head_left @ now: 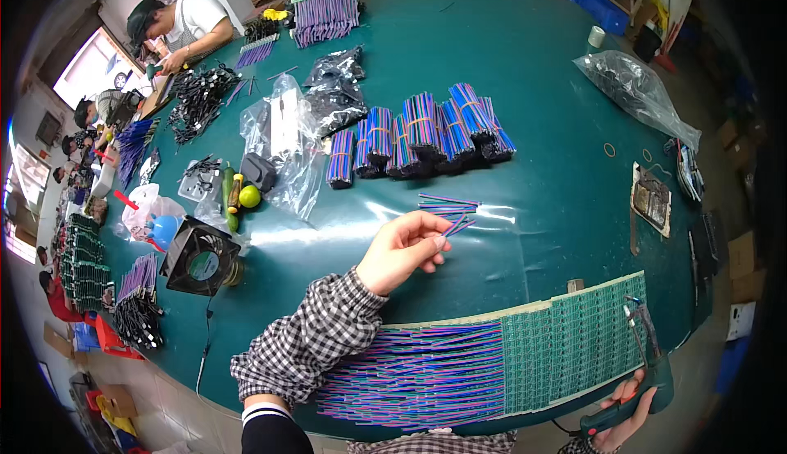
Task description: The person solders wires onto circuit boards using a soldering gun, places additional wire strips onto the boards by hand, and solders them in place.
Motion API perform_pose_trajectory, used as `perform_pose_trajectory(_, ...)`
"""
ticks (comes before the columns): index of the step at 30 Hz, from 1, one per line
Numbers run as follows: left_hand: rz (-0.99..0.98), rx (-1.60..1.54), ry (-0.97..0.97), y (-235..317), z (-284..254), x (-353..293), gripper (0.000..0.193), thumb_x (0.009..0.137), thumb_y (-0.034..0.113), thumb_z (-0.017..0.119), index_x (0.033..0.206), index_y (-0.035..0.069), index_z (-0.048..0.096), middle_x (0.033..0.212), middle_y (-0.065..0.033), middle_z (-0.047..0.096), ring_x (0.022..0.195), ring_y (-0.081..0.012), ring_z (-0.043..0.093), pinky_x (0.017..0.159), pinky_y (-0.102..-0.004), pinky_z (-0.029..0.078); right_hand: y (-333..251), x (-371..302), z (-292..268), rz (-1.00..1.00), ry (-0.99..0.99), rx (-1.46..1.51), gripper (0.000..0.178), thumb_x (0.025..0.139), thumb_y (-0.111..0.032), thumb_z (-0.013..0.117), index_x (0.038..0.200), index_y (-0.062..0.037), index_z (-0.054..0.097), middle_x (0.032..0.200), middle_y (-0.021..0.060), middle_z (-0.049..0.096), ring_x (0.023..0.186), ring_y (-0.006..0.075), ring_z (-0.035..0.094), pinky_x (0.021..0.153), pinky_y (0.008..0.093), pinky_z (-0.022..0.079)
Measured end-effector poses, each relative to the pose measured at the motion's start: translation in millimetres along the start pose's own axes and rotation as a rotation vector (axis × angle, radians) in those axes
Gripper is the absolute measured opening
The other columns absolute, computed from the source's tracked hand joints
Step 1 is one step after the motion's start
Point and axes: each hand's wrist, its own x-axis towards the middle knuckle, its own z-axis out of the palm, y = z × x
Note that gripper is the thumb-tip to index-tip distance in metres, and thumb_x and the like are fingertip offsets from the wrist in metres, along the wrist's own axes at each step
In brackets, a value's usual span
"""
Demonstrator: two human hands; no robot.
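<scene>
My left hand (400, 250), its arm in a black-and-white checked sleeve, is closed in a pinch on a few short blue and purple wires (460, 225). Just beyond its fingertips a small loose pile of the same wires (448, 203) lies on the table. At the lower right my right hand (620, 415) grips a green soldering gun (658, 384) with a metal tip pointing up and left. Between my hands stretches a panel of green circuit boards (574, 335). Rows of blue and purple wires (426, 372) cover its left part; bare boards show on the right.
Rubber-banded wire bundles (420, 126) stand on the green table (525, 44). A small black fan (201, 259), plastic bags (283, 142) and a cucumber (229, 200) are left. A soldering stand (651, 200) sits right. Another person (184, 27) works at far left.
</scene>
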Motion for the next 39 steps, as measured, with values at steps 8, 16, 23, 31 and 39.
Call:
perform_pose_trajectory(8,0.019,0.193,0.025,30,25,-41,0.012,0.102,0.009,0.066,0.109,-0.001,0.064,0.094,-0.0038,0.068,0.082,-0.0089,0.065,0.078,-0.0248,0.053,-17,19,-21,-0.22,-0.099,-0.136,0.058,0.108,-0.04,0.049,0.136,0.0109,0.047,0.084,0.0076,0.052,0.08,0.0151,0.058,0.056,0.0281,0.064)
perform_pose_trajectory(16,0.301,1.06,-0.069,37,65,-82,0.02,0.091,-0.007,0.066,0.11,-0.001,0.067,0.097,-0.0168,0.075,0.087,-0.0318,0.075,0.075,-0.0338,0.059,-14,40,11,-0.213,-0.373,-0.221,0.052,0.11,-0.037,0.045,0.129,0.0119,0.048,0.085,0.0069,0.05,0.083,0.0141,0.056,0.057,0.0235,0.059)
perform_pose_trajectory(23,0.612,1.066,-0.149,-26,92,-59,0.037,0.082,0.005,0.063,0.119,-0.002,0.062,0.108,-0.0127,0.058,0.091,-0.0276,0.061,0.072,-0.0364,0.056,0,31,1,-0.191,-0.302,-0.184,0.056,0.108,-0.036,0.047,0.135,0.0137,0.044,0.101,0.0173,0.061,0.094,0.0248,0.068,0.062,0.0291,0.067)
perform_pose_trajectory(31,0.789,1.313,-0.109,-42,98,-59,0.044,0.076,0.007,0.067,0.117,-0.006,0.069,0.109,-0.0136,0.065,0.089,-0.0232,0.066,0.074,-0.0319,0.057,10,16,-10,-0.07,-0.215,-0.102,0.067,0.101,-0.037,0.062,0.137,0.0166,0.043,0.103,0.0213,0.064,0.101,0.0349,0.07,0.062,0.0386,0.069)
perform_pose_trajectory(39,0.855,1.334,-0.074,-46,99,-57,0.042,0.074,0.008,0.068,0.113,-0.006,0.072,0.104,-0.0131,0.067,0.087,-0.0227,0.067,0.072,-0.0305,0.057,14,7,0,0.029,-0.234,-0.129,0.073,0.095,-0.037,0.071,0.137,0.0166,0.045,0.105,0.0226,0.064,0.096,0.0366,0.072,0.066,0.0419,0.069)
